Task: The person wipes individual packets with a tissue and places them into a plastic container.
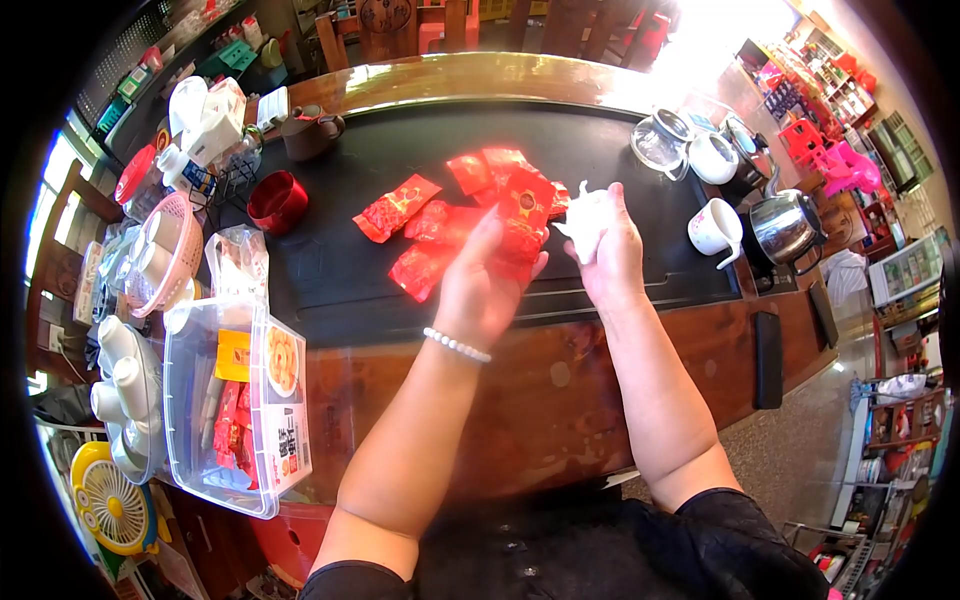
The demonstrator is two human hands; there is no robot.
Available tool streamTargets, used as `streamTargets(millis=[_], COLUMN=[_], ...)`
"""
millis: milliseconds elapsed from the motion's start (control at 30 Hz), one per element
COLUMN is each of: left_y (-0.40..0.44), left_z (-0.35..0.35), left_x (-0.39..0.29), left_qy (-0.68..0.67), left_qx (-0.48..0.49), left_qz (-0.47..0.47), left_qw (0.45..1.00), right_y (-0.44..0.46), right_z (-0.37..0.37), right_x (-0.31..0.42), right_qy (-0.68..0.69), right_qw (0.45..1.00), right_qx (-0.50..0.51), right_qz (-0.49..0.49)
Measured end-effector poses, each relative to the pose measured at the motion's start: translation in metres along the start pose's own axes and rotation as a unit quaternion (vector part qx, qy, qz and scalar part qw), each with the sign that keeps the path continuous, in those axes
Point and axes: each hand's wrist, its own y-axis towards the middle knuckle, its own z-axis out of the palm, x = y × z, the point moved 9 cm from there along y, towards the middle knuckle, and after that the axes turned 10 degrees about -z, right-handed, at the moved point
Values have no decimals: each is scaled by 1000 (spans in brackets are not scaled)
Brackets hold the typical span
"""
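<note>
Several shiny red packets [396, 207] lie in a loose pile on the black tray [400, 145]. My left hand [484, 290], with a white bead bracelet at the wrist, grips a red packet [526, 200] at the right side of the pile, its thumb over the front. Beside it, my right hand [614, 255] is closed round a crumpled white tissue [588, 220], the thumb pointing up. A narrow gap separates the tissue from the red packets.
At the left are a clear plastic box [215, 400] with red packets, a pink basket [165, 255] of cups and a red cup [278, 202]. A white mug [715, 232], a steel kettle [785, 228] and a glass pot [662, 143] stand at the right.
</note>
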Motion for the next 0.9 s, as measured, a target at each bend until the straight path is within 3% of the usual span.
streamTargets(millis=[100,167,267,467,700,733,800,900], left_y=[1,-1,-2,-1,-6,-6,-5,2], left_z=[2,9,10,10,15,16,15,12], left_x=[-3,-6,-5,-1,11,13,12,8], left_qy=[-22,-29,-20,12,11,7,-12,-55], left_qx=[28,64,74,70,89,78,74,102], left_qz=[22,35,23,8,-69,-67,-63,-60], left_qw=[999,997,997,997,994,995,995,991], right_y=[-9,-20,-28,-19,2,2,-3,-26], right_z=[34,40,46,39,-2,-1,6,34], right_x=[-2,0,4,9,13,20,37,56], right_qy=[85,-58,-158,-143,-166,-170,-241,-434], right_qw=[988,986,977,981,983,978,943,812], right_qx=[123,157,141,120,-22,-26,-4,58], right_qz=[23,-6,9,-55,-74,-121,-230,-385])
